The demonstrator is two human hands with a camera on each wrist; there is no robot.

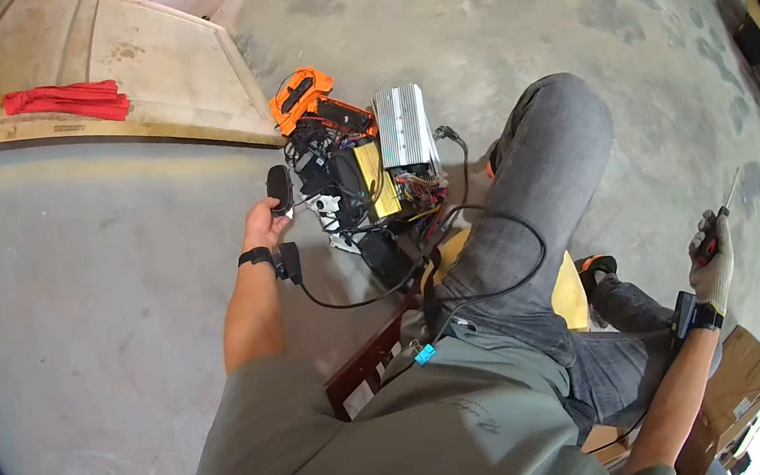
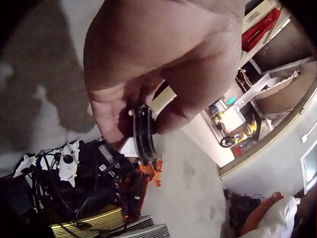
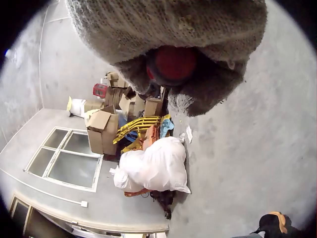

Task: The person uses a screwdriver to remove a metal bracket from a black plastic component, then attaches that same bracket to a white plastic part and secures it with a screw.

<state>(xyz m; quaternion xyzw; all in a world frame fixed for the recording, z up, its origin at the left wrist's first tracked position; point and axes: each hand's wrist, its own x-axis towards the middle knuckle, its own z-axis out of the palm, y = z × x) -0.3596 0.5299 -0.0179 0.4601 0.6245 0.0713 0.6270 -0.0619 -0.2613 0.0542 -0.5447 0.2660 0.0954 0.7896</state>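
Note:
The bare left hand pinches a black oval part at the left of a pile of electronics. In the left wrist view the fingers and thumb of the hand hold this dark curved part by its edge, above the pile. A gloved right hand is out at the right, curled round the red and black handle of a screwdriver, its shaft pointing up and away. In the right wrist view the glove wraps the red handle end; the shaft is hidden there.
The pile has a silver finned case, a gold finned case, an orange part and tangled wires. A black cable loops over the thigh. Red cloth lies on a wooden panel; cardboard is at lower right.

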